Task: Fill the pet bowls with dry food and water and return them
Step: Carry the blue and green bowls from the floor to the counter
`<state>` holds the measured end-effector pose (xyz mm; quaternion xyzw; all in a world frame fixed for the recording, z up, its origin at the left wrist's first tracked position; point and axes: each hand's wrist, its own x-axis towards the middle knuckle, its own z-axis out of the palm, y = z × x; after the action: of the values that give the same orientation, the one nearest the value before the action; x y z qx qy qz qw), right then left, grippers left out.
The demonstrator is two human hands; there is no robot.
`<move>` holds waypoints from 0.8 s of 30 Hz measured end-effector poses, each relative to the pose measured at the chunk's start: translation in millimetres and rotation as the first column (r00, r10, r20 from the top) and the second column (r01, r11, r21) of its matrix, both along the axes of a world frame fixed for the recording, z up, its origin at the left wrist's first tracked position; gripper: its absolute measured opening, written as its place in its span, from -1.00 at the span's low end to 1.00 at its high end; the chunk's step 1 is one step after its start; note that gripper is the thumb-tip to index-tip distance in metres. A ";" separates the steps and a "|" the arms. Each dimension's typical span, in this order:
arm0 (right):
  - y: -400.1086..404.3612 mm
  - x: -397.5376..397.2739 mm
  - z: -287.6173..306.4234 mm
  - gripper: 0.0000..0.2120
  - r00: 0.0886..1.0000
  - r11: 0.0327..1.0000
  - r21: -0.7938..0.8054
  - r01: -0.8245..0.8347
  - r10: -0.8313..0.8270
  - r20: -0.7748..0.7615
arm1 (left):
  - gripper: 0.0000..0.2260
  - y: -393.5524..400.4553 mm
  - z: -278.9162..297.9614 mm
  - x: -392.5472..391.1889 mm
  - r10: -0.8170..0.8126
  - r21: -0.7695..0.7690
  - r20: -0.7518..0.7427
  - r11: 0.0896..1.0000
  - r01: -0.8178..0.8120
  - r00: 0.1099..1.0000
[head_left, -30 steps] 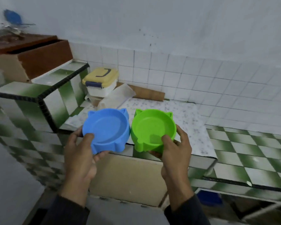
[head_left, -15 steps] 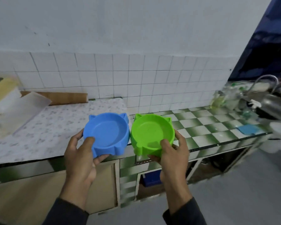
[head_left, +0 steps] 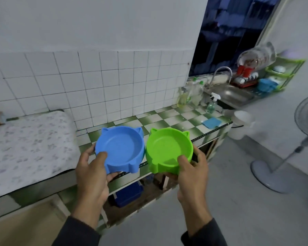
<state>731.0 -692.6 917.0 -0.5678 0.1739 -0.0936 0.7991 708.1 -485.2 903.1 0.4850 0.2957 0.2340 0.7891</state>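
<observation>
Fingers of the left hand curl under the near edge of the blue bowl while its thumb presses down over the rim, so the bowl is gripped from the near side. On the right the same hold repeats — the right hand has its thumb on the near rim of the green bowl and its fingers wrapped beneath and round the right side.

Both bowls (each with two small ear-shaped tabs on the far edge) are held side by side in the air, just touching or nearly so, mouths up and with nothing in them. They hover above the near edge of the green-and-white checked bench.

To the left a patterned cloth covers part of the bench. Far right, a steel sink with a curved tap sits past some bottles and a spray bottle — a folded blue rag lies near them. A standing fan is on the floor at the right edge.
</observation>
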 end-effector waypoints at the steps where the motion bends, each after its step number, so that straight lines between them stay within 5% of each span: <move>1: -8.5 3.8 -3.1 -0.56 1.000 1.000 -0.003 0.016 -0.016 -0.003 | -0.68 -8.1 -2.5 6.6 -0.009 0.003 -0.005 1.000 0.009 1.000; 24: -28.5 220.3 -68.2 -0.49 0.981 0.995 -0.033 0.095 -0.099 -0.166 | -0.73 -33.9 -75.1 234.5 -0.010 0.076 -0.138 0.997 0.021 0.990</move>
<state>951.3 -721.1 848.7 -0.5745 0.2666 -0.0867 0.7690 942.6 -519.1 828.0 0.5322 0.3365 0.2051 0.7493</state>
